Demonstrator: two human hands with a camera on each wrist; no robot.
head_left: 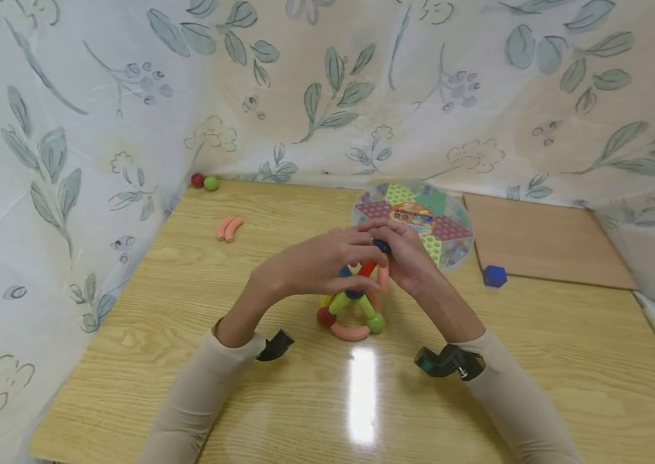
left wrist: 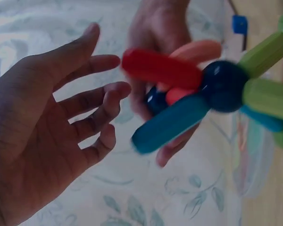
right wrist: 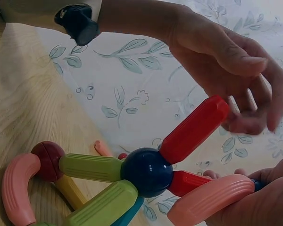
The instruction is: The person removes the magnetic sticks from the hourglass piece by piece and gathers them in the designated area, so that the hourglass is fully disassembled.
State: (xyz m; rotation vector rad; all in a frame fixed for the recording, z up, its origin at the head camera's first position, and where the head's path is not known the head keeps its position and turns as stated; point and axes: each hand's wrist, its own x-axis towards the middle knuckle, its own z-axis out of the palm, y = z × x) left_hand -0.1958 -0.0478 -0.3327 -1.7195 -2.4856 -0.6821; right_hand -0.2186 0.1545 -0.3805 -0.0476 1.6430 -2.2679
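Note:
A construction of toy rods and balls stands between the hands. Its central dark blue ball (right wrist: pixel 146 172) joins light green rods (right wrist: pixel 91 167), a red rod (right wrist: pixel 195 129) and a teal rod (left wrist: pixel 170 125). Lower down, a dark red ball (head_left: pixel 325 316) and a green ball (head_left: pixel 376 323) flank a curved pink rod (head_left: pixel 351 332). My right hand (head_left: pixel 411 258) grips a second dark blue ball (left wrist: pixel 155 100) at the top, beside another curved pink rod (right wrist: pixel 212 200). My left hand (head_left: pixel 316 261) hovers near the red rod's free end, fingers loosely bent and holding nothing.
Two curved pink rods (head_left: pixel 229 229) lie at the left of the wooden table (head_left: pixel 147 335). Behind them are a red ball (head_left: pixel 197 180) and a green ball (head_left: pixel 211 183). A round patterned board (head_left: pixel 455 251), a blue block (head_left: pixel 494 276) and a brown board (head_left: pixel 548 238) lie at the right.

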